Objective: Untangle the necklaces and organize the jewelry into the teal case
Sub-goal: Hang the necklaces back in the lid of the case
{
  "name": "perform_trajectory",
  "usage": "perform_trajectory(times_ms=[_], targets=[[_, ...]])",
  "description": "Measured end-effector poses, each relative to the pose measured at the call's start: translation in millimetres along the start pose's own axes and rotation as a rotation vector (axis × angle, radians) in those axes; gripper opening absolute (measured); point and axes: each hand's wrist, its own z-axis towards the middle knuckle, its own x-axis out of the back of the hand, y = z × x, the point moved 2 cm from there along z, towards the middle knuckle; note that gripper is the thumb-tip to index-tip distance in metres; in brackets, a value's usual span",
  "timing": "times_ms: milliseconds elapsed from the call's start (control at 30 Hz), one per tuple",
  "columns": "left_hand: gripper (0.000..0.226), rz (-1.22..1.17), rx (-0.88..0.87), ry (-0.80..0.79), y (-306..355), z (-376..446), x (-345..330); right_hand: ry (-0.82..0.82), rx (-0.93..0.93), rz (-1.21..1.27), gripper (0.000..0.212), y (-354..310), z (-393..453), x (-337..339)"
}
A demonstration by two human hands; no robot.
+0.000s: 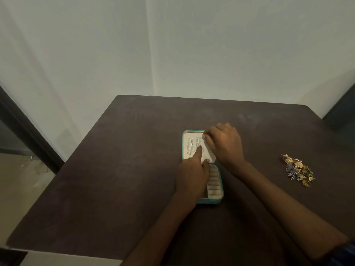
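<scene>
Room: pale walls meet in a corner behind the dark brown surface (134, 169), which is set close into that corner.

Surface: wide and mostly bare, which leaves both forearms room to rest and work near the middle.

Teal case (220, 200): lies open flat at the centre, lid half farther from the person, tray half nearer, so both cream-lined insides face up for loading.

Right hand (224, 144): arches over the lid's right edge; its grip pinches together on a pale flap (208, 154) of the lining and lifts it aside, probably to uncover the necklace hooks or pocket.

Left hand (192, 175): lies across the tray half, forefinger stretched onto the lid lining, seemingly pressing a chain in place; its other digits are loosely curled and clamp nothing I can make out.

Necklaces (190, 146): two silvery chains lie as separate loops side by side in the lid, apparently already untangled.

Ring rolls (213, 184): a ribbed cushion along the tray's right side looks empty.

Loose jewelry (298, 170): a small gold and coloured heap well off to the right, not yet sorted.
</scene>
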Motion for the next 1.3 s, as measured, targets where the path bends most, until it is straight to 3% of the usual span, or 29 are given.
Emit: perform_trajectory(times_ms=[167,400,533,1067,1300], targets=[[0.041,0.08,-0.023,-0.003,4.2,-2.0,3.4,-0.013,-0.041,-0.001,0.006,3.0,-9.9,5.9],[0.03,-0.127,0.066,0.136,0.2,-6.1,7.9,-0.101,0.025,0.025,0.022,-2.5,-27.7,3.1],[0.029,-0.229,0.084,0.194,-2.8,-8.9,7.8,-0.156,0.082,-0.017,0.022,-6.8,-31.2,-1.6],[0.032,-0.24,0.0,0.274,-5.9,-14.2,5.9,-0.237,0.065,0.062,0.021,-7.1,-47.5,5.1],[0.024,-0.351,0.032,0.339,-7.4,-14.7,10.1,-0.267,0.039,0.059,0.033,-9.7,-53.2,12.8]])
